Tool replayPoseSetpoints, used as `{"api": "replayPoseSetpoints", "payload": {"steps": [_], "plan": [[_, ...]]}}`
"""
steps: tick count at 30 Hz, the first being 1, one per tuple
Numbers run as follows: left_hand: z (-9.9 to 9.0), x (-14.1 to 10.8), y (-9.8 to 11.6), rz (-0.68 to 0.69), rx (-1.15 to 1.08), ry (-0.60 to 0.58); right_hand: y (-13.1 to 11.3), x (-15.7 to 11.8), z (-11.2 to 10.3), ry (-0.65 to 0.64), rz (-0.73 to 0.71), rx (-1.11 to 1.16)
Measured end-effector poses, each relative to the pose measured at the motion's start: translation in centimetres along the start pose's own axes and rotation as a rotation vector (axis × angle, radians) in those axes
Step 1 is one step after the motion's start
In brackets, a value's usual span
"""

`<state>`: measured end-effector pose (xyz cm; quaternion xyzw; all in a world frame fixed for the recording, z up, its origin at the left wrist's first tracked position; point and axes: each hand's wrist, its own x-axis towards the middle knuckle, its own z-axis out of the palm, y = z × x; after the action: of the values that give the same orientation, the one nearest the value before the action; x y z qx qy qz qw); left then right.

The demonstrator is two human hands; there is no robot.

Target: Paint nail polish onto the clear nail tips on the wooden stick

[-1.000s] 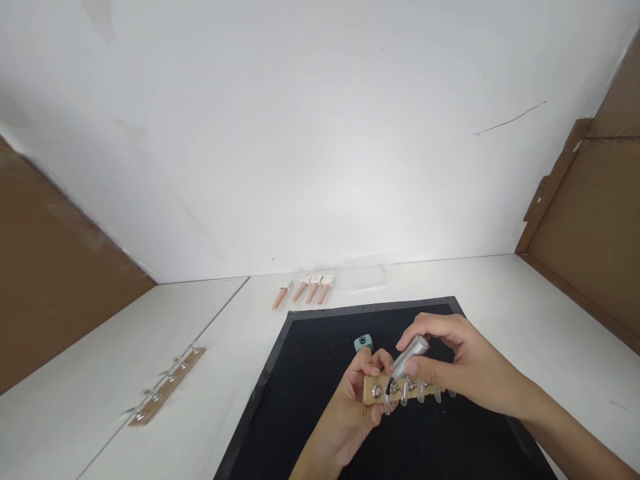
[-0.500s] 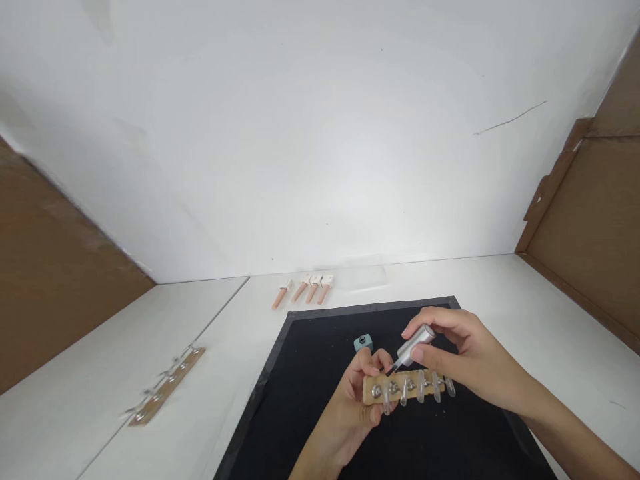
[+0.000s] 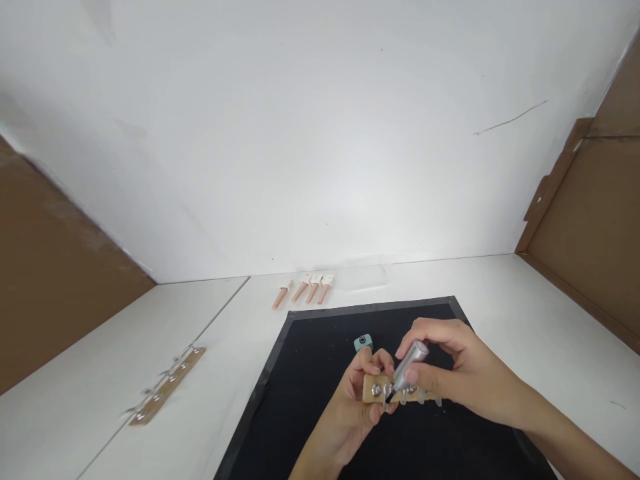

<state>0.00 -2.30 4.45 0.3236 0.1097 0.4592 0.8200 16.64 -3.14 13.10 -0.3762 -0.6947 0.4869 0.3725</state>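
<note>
My left hand (image 3: 353, 400) grips the left end of a small wooden strip (image 3: 369, 389) that carries a row of clear nail tips on round metal mounts. Between the thumb and fingers of my right hand (image 3: 463, 373) is a nail polish brush (image 3: 413, 360) with a silver cap handle. Its dark bristles point down at a clear nail tip (image 3: 387, 400) near the left end of the strip; whether they touch it I cannot tell. An open teal polish bottle (image 3: 363, 341) stands on the mat just beyond my left fingers. My right hand and the brush hide part of the strip.
A black mat (image 3: 320, 360) with a grey border lies under my hands. At the back of the white table are several pink-handled bottles (image 3: 313, 291) and a clear tray (image 3: 363, 278). Another wooden strip with clear tips (image 3: 167, 387) lies at left. Brown boards (image 3: 590, 220) stand at the sides.
My right hand has moved down and slightly left, bringing the brush from the strip's upper edge to a nail tip. My left hand and the strip have hardly moved.
</note>
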Motion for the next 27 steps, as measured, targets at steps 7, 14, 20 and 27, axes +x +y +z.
{"api": "replayPoseSetpoints", "payload": {"steps": [7, 14, 20, 27], "plan": [[-0.4, -0.4, -0.3, -0.003, -0.028, -0.014, 0.4, 0.2, 0.0, 0.121, -0.021, -0.105], [-1.1, -0.7, -0.4, -0.011, -0.015, -0.009, 0.6, 0.0, -0.3, 0.187, -0.031, -0.122], [-1.6, -0.6, -0.4, 0.005, -0.098, 0.013, 0.5, -0.1, -0.3, 0.198, -0.047, -0.114], [-1.6, -0.8, -0.3, -0.029, -0.183, 0.023, 0.3, -0.2, -0.3, 0.214, -0.043, -0.100]]}}
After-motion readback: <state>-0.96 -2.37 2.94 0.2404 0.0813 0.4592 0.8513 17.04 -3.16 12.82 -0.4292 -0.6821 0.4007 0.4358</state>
